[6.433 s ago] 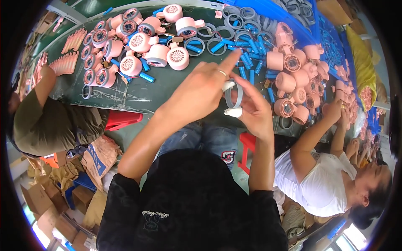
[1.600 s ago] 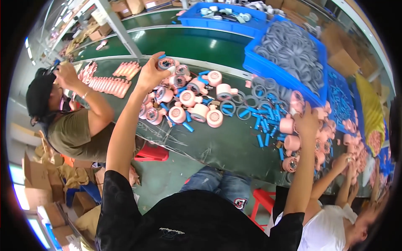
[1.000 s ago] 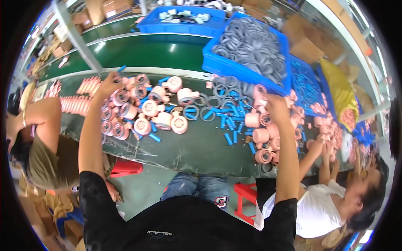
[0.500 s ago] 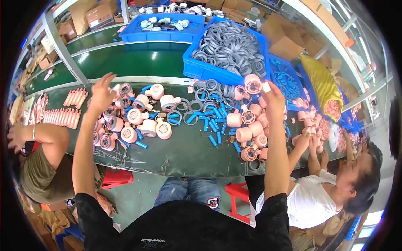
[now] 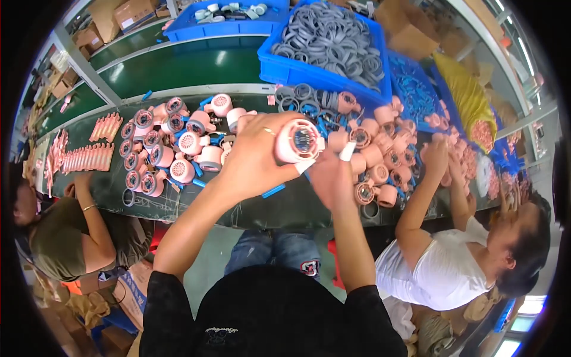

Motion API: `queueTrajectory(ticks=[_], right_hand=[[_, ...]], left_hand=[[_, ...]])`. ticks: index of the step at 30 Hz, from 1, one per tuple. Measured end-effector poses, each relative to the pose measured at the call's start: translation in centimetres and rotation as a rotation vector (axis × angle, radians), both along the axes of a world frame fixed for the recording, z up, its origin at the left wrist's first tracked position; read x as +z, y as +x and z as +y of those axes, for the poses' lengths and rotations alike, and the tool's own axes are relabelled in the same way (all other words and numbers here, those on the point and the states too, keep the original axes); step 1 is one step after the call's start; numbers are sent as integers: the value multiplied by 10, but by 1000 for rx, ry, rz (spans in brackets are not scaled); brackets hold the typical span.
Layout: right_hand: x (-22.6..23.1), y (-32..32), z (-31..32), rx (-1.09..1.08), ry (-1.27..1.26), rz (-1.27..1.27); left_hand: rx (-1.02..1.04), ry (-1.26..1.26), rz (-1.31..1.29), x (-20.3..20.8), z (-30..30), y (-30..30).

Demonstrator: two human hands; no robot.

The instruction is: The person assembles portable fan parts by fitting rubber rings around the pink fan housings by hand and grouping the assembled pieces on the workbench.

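Observation:
My left hand point(image 5: 250, 157) is closed around a pink fan head point(image 5: 288, 143), raised above the middle of the table. The round opening of the fan head faces up and shows dark parts and wires inside. My right hand point(image 5: 331, 175) is close by the right side of the fan head, its fingers smeared by motion and partly hidden. White covers show on both thumbs. Several more pink fan heads point(image 5: 190, 143) lie in a heap at the left, and another heap of pink housings point(image 5: 372, 156) lies at the right. A blue cylinder point(image 5: 273, 191) lies below my left hand.
A blue bin point(image 5: 297, 71) full of grey rings point(image 5: 333, 44) stands at the back. Pink handle-shaped parts point(image 5: 88, 160) lie in a row at far left. Behind the table runs a green belt point(image 5: 178, 68). Co-workers sit on both sides; one's hands point(image 5: 443, 157) reach the right heap.
My left hand has come from the left heap to the middle and now holds the fan head. My right hand, which held a fan head up at the right, has moved inward beside it.

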State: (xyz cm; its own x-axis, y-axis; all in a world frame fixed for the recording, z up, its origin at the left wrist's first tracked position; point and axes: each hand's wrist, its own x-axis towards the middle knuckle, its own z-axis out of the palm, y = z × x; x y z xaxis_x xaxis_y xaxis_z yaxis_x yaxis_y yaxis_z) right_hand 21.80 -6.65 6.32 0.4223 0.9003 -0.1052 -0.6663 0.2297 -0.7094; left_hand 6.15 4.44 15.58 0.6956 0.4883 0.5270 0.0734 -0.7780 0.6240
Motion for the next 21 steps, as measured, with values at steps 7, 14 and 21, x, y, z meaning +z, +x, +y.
queueTrajectory(ticks=[7,14,21], right_hand=[[-56,9,-56,622,-56,57],[-3,13,-87,74,-574,-1505],[48,135,93,-709,-197,-1729]], left_hand=[[61,-328,-84,-73,-6,-27],[181,-248,222,-163,-36,-39],[183,-45,216,-168,-37,-37]])
